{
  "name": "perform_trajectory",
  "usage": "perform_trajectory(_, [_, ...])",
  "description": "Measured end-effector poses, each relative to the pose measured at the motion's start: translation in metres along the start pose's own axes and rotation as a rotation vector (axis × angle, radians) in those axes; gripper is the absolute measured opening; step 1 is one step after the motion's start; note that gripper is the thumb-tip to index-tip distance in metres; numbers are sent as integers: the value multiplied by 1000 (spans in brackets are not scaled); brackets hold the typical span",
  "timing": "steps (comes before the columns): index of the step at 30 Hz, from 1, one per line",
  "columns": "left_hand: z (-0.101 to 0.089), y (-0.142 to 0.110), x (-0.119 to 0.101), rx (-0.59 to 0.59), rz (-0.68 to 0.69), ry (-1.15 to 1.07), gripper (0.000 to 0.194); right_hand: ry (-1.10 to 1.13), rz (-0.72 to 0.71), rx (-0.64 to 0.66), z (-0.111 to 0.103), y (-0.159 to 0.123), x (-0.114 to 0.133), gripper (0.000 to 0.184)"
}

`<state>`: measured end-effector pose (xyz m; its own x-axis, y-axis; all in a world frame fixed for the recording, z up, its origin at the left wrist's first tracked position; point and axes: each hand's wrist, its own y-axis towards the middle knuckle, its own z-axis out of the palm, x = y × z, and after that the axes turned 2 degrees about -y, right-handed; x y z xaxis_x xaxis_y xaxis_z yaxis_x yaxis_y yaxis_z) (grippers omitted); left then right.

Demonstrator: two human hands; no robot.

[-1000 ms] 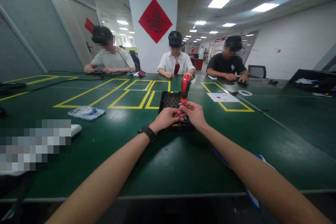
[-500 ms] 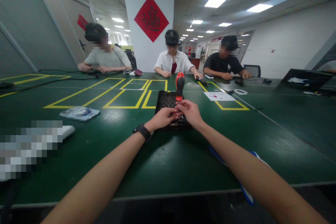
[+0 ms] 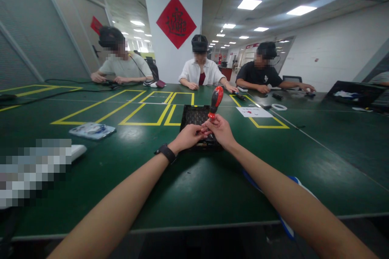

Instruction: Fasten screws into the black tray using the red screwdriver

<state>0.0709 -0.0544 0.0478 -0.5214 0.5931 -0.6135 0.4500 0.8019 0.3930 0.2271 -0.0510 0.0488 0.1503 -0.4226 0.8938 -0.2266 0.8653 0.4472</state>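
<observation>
Right hand [image 3: 222, 130]: thumb and fingertips clamped on the red-and-black screwdriver with a bulbous handle [image 3: 216, 101], gripping just under its red collar; handle points up, top tilted to the right. Left hand [image 3: 189, 136]: fingertips gathered against the right's near the shaft; cannot tell whether they pinch the shaft or some small part. Both hands are over the near part of a black, open, shallow box-like unit [image 3: 196, 116] resting on the dark green tabletop [image 3: 121, 190]. Tip hidden by fingers; seating unconfirmed. Risks, as judged: the tilt could make the tip slip out sideways and scrape the unit or nick the left fingertips, which sit close to it. The low pinch leaves the handle's top unsupported, so it could tip further.
</observation>
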Motion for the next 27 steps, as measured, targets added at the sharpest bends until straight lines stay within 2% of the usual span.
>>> perform_trajectory(7, [-1, 2, 6, 49, 54, -17, 25, 33, 27, 23, -2, 0, 1, 39])
perform_trajectory(13, [1, 1, 5, 0, 19, -26, 28, 3, 6, -8, -1, -1, -1, 35])
perform_trajectory(19, [1, 2, 5, 18, 21, -4, 35, 0, 16, 10, 0, -1, 3, 38])
perform_trajectory(23, [1, 3, 7, 28, 80, -39, 29, 30, 19, 18, 0, -1, 3, 37])
perform_trajectory(27, [0, 3, 6, 62, 85, -95, 24, 29, 20, -5, 0, 0, 2, 33])
